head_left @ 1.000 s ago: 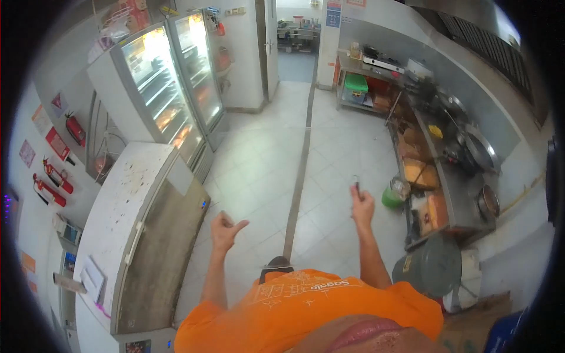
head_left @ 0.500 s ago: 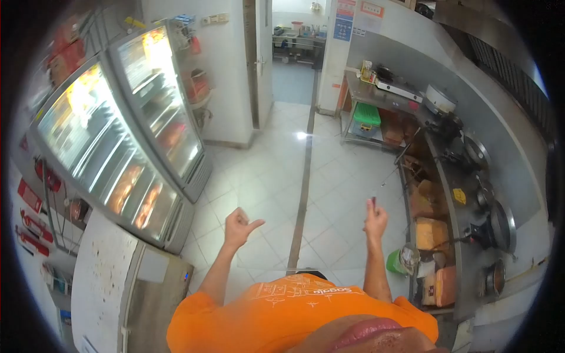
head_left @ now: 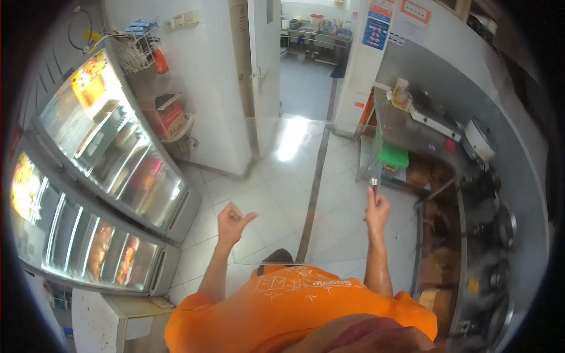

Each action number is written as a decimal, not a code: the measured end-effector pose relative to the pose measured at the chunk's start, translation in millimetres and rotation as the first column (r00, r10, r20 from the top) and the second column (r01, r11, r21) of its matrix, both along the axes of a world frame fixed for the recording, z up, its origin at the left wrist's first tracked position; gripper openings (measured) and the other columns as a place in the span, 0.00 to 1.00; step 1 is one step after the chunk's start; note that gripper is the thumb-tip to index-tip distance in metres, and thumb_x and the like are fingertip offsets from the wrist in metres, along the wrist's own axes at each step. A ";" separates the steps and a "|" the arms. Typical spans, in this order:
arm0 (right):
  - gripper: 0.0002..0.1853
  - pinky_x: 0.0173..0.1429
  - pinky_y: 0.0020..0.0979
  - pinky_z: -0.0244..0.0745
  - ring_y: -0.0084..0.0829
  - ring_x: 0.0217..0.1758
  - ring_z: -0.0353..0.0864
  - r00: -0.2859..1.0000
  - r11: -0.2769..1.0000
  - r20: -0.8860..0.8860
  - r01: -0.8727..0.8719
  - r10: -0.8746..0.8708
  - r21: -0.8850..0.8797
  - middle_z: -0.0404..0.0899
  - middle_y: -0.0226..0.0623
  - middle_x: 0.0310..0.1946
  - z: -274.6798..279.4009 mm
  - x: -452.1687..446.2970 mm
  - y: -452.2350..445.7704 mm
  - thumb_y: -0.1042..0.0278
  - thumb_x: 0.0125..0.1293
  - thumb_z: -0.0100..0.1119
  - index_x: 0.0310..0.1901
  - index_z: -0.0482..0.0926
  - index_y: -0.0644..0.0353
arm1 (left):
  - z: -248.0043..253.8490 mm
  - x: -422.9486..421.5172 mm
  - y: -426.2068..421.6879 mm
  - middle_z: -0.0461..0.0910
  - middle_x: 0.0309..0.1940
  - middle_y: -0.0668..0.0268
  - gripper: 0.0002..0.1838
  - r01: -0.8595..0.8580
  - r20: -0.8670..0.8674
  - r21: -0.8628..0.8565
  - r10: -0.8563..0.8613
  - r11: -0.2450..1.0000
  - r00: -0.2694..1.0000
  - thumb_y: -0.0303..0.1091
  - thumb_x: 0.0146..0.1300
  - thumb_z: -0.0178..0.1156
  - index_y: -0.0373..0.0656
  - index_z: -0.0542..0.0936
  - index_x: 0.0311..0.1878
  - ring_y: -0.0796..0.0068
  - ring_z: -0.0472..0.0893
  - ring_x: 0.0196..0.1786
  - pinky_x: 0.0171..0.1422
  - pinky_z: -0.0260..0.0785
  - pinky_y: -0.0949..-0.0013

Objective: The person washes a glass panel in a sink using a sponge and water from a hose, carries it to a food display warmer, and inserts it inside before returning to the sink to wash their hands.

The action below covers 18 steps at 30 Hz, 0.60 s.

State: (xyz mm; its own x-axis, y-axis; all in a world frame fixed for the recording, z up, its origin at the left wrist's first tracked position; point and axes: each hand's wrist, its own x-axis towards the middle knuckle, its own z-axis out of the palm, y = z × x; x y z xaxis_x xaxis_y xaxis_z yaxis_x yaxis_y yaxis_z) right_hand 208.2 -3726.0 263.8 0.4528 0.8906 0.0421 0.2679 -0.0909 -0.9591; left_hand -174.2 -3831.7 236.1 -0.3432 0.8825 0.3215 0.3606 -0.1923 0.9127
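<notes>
My left hand [head_left: 233,225] is held up over the floor in front of my body. Its fingers are curled in and its thumb points right; nothing shows in it. My right hand [head_left: 376,213] is closed around a small tool [head_left: 374,186] with a dark red handle and a shiny metal end. The tool stands upright from the fist, thumb along it; its exact kind is not clear. Both hands are in mid-air, touching no furniture.
Lit glass-door fridges [head_left: 112,150] stand at left, beside a white cabinet [head_left: 97,320]. An open door [head_left: 263,65] leads to another room. At right, a steel table [head_left: 406,120] holds a stove [head_left: 435,122] and a pot [head_left: 479,138]; a green-lidded box [head_left: 393,156] sits beneath. Pans line the right counter.
My view has shifted forward and turned; the doorway and steel table look nearer, and the fridges sit further left. Both hands keep their poses, and the tool's metal end now shows more plainly.
</notes>
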 end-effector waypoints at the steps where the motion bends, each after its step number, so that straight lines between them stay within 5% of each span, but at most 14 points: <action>1: 0.28 0.25 0.32 0.57 0.23 0.20 0.59 0.999 0.998 0.045 -0.034 0.031 0.055 0.62 0.29 0.14 -7.3 -3.5 52.8 0.51 0.66 0.64 0.18 0.63 0.60 | -6.3 -6.3 36.0 0.65 0.12 0.75 0.24 -0.033 0.032 -0.004 0.033 0.999 0.999 0.35 0.51 0.77 0.45 0.66 0.20 0.86 0.62 0.13 0.17 0.52 0.76; 6: 0.27 0.29 0.33 0.57 0.24 0.23 0.58 0.986 0.977 0.152 -0.096 0.067 0.189 0.61 0.30 0.15 -38.5 -22.4 293.8 0.52 0.66 0.65 0.19 0.64 0.61 | -29.2 -15.9 248.7 0.65 0.15 0.75 0.23 -0.127 0.131 -0.089 0.138 0.988 0.982 0.34 0.52 0.76 0.45 0.66 0.21 0.85 0.62 0.17 0.21 0.54 0.75; 9: 0.28 0.29 0.33 0.56 0.23 0.24 0.57 0.967 0.960 0.252 -0.031 -0.042 0.279 0.59 0.29 0.16 -26.3 -23.5 425.0 0.53 0.65 0.65 0.19 0.63 0.61 | -51.0 -22.2 412.1 0.64 0.14 0.77 0.25 -0.124 0.007 0.037 0.123 0.992 0.992 0.36 0.51 0.78 0.46 0.65 0.21 0.87 0.61 0.20 0.23 0.53 0.76; 15: 0.26 0.28 0.31 0.56 0.21 0.23 0.58 0.958 0.969 0.251 0.081 -0.140 0.233 0.61 0.28 0.16 -38.9 28.9 653.5 0.51 0.66 0.65 0.20 0.66 0.61 | -46.7 -3.4 701.0 0.65 0.15 0.75 0.26 0.066 0.099 -0.186 -0.048 0.980 0.994 0.40 0.49 0.79 0.44 0.66 0.20 0.84 0.63 0.21 0.24 0.56 0.73; 18: 0.25 0.28 0.30 0.58 0.21 0.23 0.61 0.949 0.969 0.237 0.167 -0.207 0.180 0.65 0.29 0.16 -46.6 33.4 781.7 0.51 0.66 0.64 0.21 0.68 0.61 | -60.6 4.0 850.3 0.65 0.15 0.75 0.26 0.078 0.022 -0.108 -0.076 0.991 0.997 0.41 0.49 0.79 0.43 0.67 0.20 0.83 0.63 0.21 0.25 0.57 0.72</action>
